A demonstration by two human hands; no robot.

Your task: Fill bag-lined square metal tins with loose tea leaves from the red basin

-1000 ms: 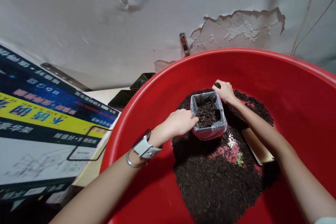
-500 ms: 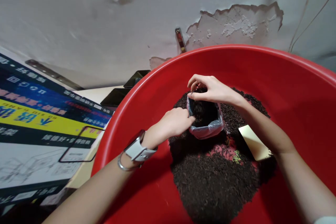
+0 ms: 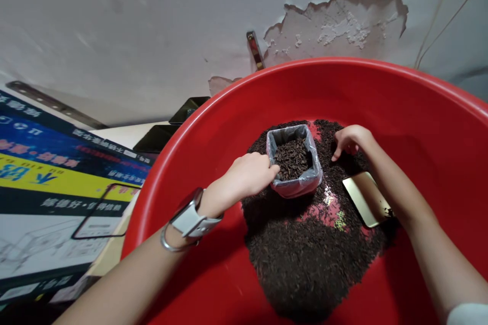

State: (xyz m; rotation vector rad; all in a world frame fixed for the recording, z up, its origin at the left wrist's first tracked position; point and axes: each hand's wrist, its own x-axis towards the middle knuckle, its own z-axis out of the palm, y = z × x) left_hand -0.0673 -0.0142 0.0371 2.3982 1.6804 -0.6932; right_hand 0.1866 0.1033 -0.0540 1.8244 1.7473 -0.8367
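A small square box lined with a clear plastic bag stands upright among dark loose leaves, which look like tea. More of the same leaves partly fill it. My left hand is closed on the box's left edge, its thumb over the rim. To the right of the box, my right hand is low over the loose leaves with its fingers curled downward; what they hold, if anything, is hidden. A flat, pale gold scoop or plate lies beneath my right forearm, a few leaves on its right corner.
All this lies inside a large red basin, whose raised rim curves round. Printed cartons stand to the left, with black trays behind. A peeling wall rises beyond the basin.
My right hand has moved from over the box to the loose leaves on its right, uncovering the box's contents. My left hand keeps its grip. The view has shifted slightly.
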